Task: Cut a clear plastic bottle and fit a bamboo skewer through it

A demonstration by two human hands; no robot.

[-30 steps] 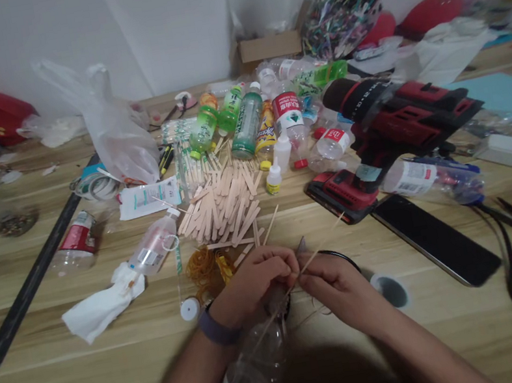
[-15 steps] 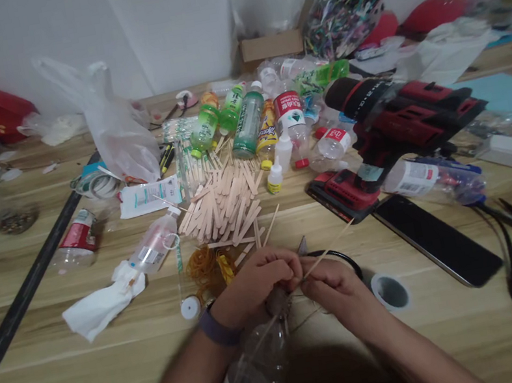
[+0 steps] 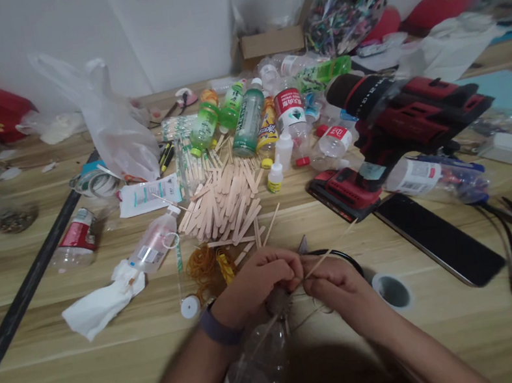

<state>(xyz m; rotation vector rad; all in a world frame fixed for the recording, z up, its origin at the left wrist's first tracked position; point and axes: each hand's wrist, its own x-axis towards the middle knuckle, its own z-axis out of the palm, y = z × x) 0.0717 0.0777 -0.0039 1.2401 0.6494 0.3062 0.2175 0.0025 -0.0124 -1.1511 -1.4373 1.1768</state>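
A thin bamboo skewer (image 3: 333, 248) slants up to the right from between my two hands. My left hand (image 3: 274, 271), with a dark band at the wrist, is closed around its lower end. My right hand (image 3: 335, 283) pinches the skewer beside the left fingertips. Beneath my hands a clear plastic bottle (image 3: 260, 359) lies tilted against my body, its narrow end under the left hand. Fine thread-like strands (image 3: 308, 317) hang near that end; what they fasten to is hidden by my fingers.
Beyond my hands lies a heap of flat wooden sticks (image 3: 226, 203). A red cordless drill (image 3: 366, 139) and a black phone (image 3: 440, 241) are on the right. Nearer stands a roll of tape (image 3: 392, 291). Rubber bands (image 3: 201, 266) and a small pink-tinged bottle (image 3: 155, 239) lie left.
My right hand has shifted very slightly right along the skewer. The left hand keeps its closed hold, and the bottle stays in place.
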